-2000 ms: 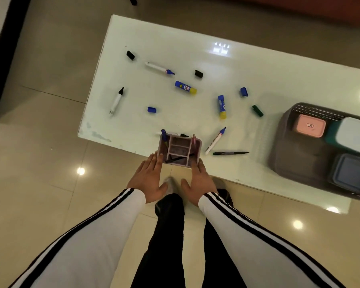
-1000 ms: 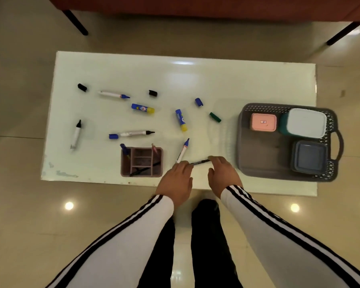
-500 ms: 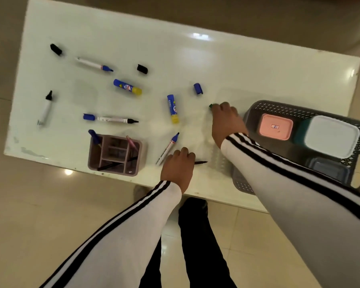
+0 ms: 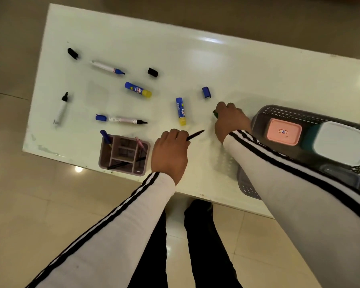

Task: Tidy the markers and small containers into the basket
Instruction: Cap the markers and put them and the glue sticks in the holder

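My left hand (image 4: pixel 170 152) is closed near the table's front edge, and a thin black pen (image 4: pixel 195 135) sticks out of it to the right. My right hand (image 4: pixel 231 119) rests on the table just left of the grey basket (image 4: pixel 289 113), fingers curled over a green cap (image 4: pixel 215 113) that is mostly hidden. In the basket sit a pink container (image 4: pixel 284 132), a white-lidded teal container (image 4: pixel 341 142) and a grey-blue container (image 4: pixel 339 175), the last partly covered by my right sleeve.
On the white table (image 4: pixel 258 69) lie three markers (image 4: pixel 108 67) (image 4: pixel 60 109) (image 4: pixel 123 120), two glue sticks (image 4: pixel 138 89) (image 4: pixel 181 110), two black caps (image 4: pixel 72 53) (image 4: pixel 153 72) and a blue cap (image 4: pixel 206 92). A mauve pen organizer (image 4: pixel 124 154) stands at the front edge, left of my left hand.
My left hand has closed on the black pen and swung its tip up to the right. The blue-tipped marker beside it is out of sight. My right hand's fingers have curled over the green cap.
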{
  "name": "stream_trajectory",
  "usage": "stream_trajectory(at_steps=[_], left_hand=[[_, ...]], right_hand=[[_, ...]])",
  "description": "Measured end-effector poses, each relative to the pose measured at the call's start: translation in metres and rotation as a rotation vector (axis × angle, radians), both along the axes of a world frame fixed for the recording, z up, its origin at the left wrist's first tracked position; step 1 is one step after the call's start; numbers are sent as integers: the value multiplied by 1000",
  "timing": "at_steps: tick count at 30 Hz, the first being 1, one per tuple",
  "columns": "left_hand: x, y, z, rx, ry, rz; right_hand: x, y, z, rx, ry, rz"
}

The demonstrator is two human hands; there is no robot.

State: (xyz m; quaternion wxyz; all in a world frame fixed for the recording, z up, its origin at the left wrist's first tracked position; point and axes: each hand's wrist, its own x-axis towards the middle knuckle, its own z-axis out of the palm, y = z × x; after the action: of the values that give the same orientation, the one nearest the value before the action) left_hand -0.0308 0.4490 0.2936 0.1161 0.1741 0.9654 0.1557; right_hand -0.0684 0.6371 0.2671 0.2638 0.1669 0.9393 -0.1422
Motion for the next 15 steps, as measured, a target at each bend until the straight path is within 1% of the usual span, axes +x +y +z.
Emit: stream_trajectory(at_steps=[3, 6, 9, 11, 13, 15], left_hand=[[-11, -4, 10, -18, 5, 8], [-15, -5, 21, -17, 28, 16], [-16, -7, 31, -4, 59, 16], [-15, -9, 36, 1, 64, -9], [-14, -10, 39, 1, 50, -38], [-12, -12, 41, -1, 33, -53]], right_hand=[[17, -7, 13, -158, 140, -199], [42, -16, 37, -417, 345, -460], [63, -23, 61, -618, 455, -629], [69, -27, 75, -720, 469, -681], [70, -31, 84, -800, 460, -685], [70, -34, 87, -803, 448, -646]])
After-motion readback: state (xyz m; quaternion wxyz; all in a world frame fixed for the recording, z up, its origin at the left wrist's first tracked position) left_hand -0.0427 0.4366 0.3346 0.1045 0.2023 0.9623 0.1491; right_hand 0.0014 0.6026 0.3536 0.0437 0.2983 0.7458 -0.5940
